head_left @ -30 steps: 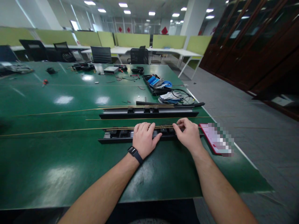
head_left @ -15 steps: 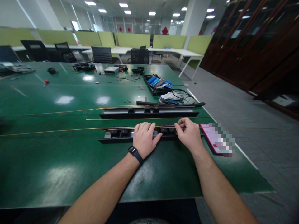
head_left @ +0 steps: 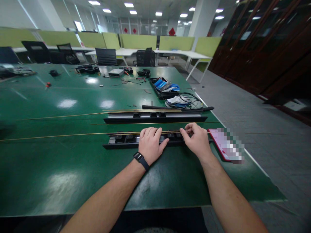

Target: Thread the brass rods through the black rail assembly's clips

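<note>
My left hand (head_left: 150, 144), with a dark watch (head_left: 138, 157) on its wrist, lies across the near black rail (head_left: 121, 146). Its fingers reach over the far edge and its thumb spreads to the right, holding the rail against the table. Several small black blocks (head_left: 130, 138) sit in the rail's channel. Thin brass-coloured rods (head_left: 80, 135) run along its far side, passing under my left fingers. At the rail's right part, my right hand (head_left: 196, 137) has curled fingers and thumb at a thin rod, in a loose pinch. The fingertips partly hide the contact.
Behind lies a second black rail (head_left: 155, 120) with rods on it, and a single rod (head_left: 116, 124) in between. A red-edged phone (head_left: 220, 145) lies right of my right hand. Farther back are a black tray (head_left: 159, 92), gloves (head_left: 178, 101) and cables on the green table (head_left: 73, 181).
My right thumb has shifted slightly left, and the gap between it and the curled fingers looks a little wider. My left hand and the rail have stayed in place.
</note>
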A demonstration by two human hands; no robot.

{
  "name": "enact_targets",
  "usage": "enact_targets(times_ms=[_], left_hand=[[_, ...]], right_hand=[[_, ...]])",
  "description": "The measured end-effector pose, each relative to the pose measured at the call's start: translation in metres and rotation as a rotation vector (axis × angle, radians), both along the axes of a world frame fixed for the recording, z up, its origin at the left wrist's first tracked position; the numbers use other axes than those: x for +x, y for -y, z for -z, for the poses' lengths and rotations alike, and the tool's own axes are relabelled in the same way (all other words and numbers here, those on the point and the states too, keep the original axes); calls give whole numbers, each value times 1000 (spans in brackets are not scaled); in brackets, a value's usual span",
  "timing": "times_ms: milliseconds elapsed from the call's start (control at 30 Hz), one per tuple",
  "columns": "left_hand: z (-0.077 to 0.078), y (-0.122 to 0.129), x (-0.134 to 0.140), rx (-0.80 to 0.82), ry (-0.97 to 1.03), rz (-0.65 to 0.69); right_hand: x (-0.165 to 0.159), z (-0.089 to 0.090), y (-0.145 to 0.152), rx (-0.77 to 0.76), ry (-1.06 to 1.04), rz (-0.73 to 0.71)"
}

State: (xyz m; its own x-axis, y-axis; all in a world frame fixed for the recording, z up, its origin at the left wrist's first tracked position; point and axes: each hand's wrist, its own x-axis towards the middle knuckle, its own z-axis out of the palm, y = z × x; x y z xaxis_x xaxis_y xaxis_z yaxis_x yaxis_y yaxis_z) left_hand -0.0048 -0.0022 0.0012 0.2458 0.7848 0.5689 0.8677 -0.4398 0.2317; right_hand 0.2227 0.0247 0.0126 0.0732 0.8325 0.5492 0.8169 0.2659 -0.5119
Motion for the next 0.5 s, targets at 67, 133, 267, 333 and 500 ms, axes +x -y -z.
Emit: enact_targets(times_ms=[67,133,267,333,500], left_hand=[[0,0,0,6,-1,2],[1,0,0,11,1,2],[1,0,0,14,5,-3],[1,0,1,12,2,-1],[0,0,0,10,1,3]], right_hand=[[0,1,0,-5,-6,-9],[0,2,-1,-15,-15,-16],[-1,1,-1,-27,-26,-21],[-1,1,-1,-24,-28,-19],[0,0,0,-27,-30,-13]])
